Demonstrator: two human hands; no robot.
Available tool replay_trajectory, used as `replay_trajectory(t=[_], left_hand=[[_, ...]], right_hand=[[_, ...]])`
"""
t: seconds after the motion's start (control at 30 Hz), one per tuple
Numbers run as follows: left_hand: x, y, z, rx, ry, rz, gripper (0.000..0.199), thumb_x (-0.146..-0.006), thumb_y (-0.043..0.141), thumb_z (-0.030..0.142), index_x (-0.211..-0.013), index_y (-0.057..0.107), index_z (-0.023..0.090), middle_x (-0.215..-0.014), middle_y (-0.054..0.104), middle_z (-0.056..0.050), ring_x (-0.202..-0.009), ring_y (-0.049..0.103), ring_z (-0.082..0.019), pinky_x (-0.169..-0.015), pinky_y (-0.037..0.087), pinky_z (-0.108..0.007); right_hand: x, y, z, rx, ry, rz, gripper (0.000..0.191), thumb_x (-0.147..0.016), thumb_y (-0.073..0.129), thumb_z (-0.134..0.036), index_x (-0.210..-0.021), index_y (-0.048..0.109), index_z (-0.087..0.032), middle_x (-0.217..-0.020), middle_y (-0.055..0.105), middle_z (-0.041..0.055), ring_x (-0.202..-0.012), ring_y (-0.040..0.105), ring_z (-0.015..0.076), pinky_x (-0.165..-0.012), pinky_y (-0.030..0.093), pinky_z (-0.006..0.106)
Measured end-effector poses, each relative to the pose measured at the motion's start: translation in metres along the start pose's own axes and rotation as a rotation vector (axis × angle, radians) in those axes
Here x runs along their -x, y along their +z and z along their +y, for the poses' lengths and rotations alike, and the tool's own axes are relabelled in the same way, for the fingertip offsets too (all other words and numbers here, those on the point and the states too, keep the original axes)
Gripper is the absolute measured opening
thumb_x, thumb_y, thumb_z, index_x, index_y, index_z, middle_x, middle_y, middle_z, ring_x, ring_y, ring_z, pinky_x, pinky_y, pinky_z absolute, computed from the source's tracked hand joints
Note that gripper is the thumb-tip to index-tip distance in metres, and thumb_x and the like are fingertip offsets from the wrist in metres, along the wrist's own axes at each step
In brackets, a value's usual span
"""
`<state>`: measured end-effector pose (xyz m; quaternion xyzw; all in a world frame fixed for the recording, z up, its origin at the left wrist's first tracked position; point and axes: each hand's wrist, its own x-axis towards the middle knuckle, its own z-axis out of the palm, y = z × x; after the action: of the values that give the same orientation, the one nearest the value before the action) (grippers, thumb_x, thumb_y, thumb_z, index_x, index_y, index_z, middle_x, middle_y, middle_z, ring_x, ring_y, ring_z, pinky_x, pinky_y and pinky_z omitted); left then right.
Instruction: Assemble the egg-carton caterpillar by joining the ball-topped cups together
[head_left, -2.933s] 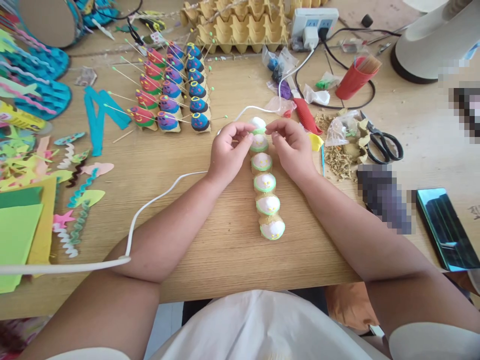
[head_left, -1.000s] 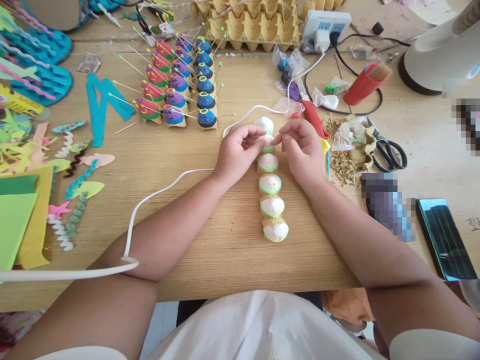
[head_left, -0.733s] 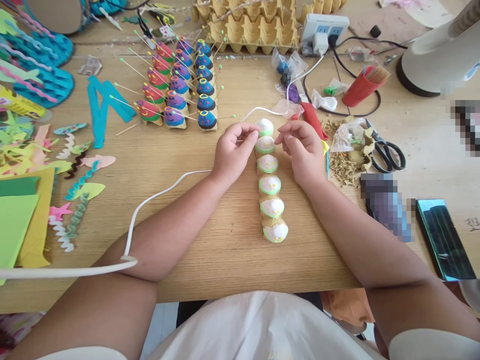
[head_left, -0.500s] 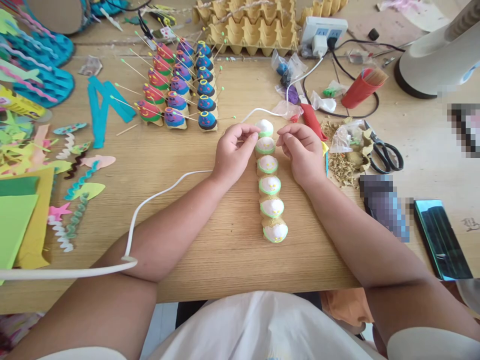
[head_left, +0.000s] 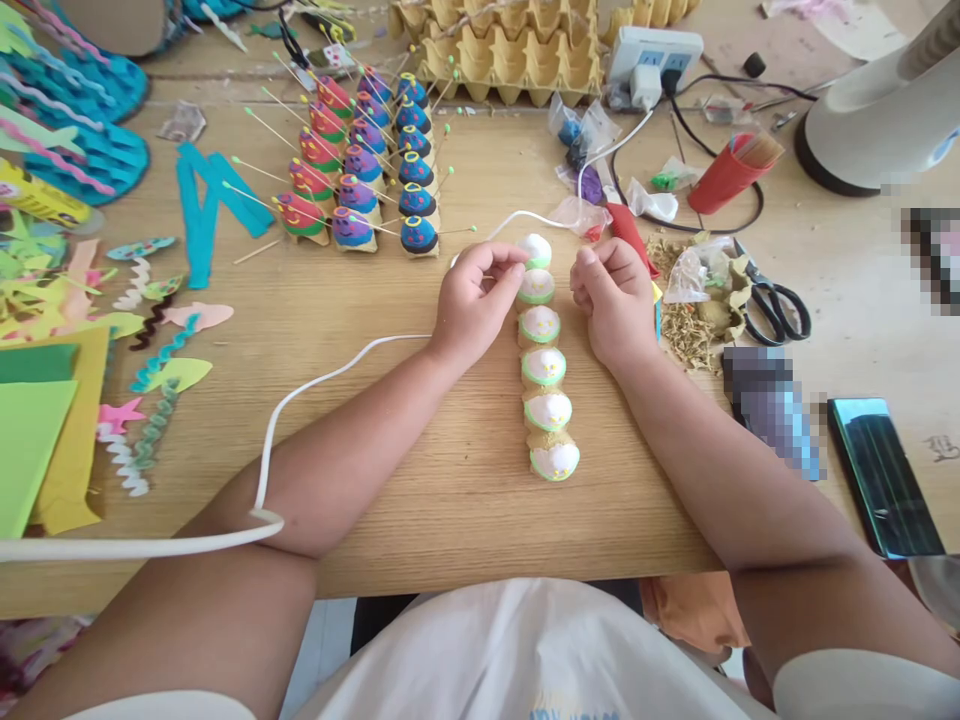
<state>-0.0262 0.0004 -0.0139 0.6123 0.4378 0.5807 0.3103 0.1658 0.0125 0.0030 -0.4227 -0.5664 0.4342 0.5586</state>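
Note:
A strip of egg carton (head_left: 553,437) stands on the table in front of me, its several bumps covered in white clay with green rims. Small yellow marks dot the nearer bumps; the farthest bump (head_left: 535,248) looks plain white. My left hand (head_left: 474,300) is closed in a pinch, thumb and forefinger together at the left side of the two farthest bumps. Whether those fingertips touch the strip or hold anything, I cannot tell. On the other side, apart from the strip, my right hand (head_left: 616,300) is closed with curled fingers and thumb pressed together; anything inside is hidden.
Painted egg-carton strips (head_left: 360,165) with pin-like feelers stand at back left. A white cable (head_left: 337,365) crosses by my left arm. Scissors (head_left: 776,305), wood shavings (head_left: 686,335) and a phone (head_left: 885,480) lie right. Paper shapes (head_left: 184,375) lie left; egg trays (head_left: 510,60) sit behind.
My right hand has drawn slightly right, away from the strip, and its fingers have curled tighter. My left hand stays beside the far end. The whole view has shifted a little.

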Motion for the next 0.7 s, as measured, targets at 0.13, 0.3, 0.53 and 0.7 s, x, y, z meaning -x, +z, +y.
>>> replay_trajectory(t=[0.13, 0.3, 0.53, 0.7], left_hand=[[0.0012, -0.0014, 0.0069, -0.017, -0.004, -0.033, 0.022, -0.106, 0.076, 0.047, -0.110, 0.078, 0.026, -0.110, 0.080, -0.003, -0.100, 0.075, -0.017, -0.095, 0.062, -0.033], [0.0018, -0.0015, 0.0108, -0.045, 0.003, -0.030, 0.017, -0.107, 0.074, 0.044, -0.112, 0.078, 0.028, -0.111, 0.081, -0.003, -0.101, 0.075, -0.018, -0.094, 0.062, -0.033], [0.0010, -0.0018, 0.0099, -0.064, -0.017, -0.011, 0.016, -0.107, 0.073, 0.042, -0.112, 0.077, 0.027, -0.113, 0.081, -0.003, -0.104, 0.075, -0.017, -0.096, 0.062, -0.031], [0.0003, -0.0007, 0.0074, -0.059, -0.030, -0.009, 0.014, -0.107, 0.072, 0.038, -0.112, 0.077, 0.027, -0.115, 0.082, -0.004, -0.104, 0.076, -0.017, -0.096, 0.062, -0.031]], right_hand=[[0.0026, -0.0011, -0.0027, 0.081, -0.009, -0.001, 0.064, -0.096, 0.062, -0.088, -0.077, 0.053, -0.027, -0.070, 0.055, -0.0019, -0.069, 0.056, 0.0150, -0.064, 0.053, 0.031], [0.0021, -0.0007, -0.0015, 0.125, -0.031, -0.044, 0.052, -0.095, 0.072, -0.081, -0.094, 0.064, -0.029, -0.087, 0.067, 0.0014, -0.086, 0.067, 0.0185, -0.074, 0.060, 0.034], [0.0003, 0.0011, 0.0049, 0.155, -0.058, -0.006, 0.051, -0.090, 0.082, -0.076, -0.091, 0.063, -0.028, -0.084, 0.064, -0.0008, -0.081, 0.064, 0.0168, -0.070, 0.057, 0.033], [0.0015, 0.0004, 0.0014, 0.166, -0.055, -0.004, 0.055, -0.088, 0.081, -0.080, -0.089, 0.063, -0.028, -0.081, 0.062, -0.0011, -0.079, 0.062, 0.0166, -0.068, 0.056, 0.034]])
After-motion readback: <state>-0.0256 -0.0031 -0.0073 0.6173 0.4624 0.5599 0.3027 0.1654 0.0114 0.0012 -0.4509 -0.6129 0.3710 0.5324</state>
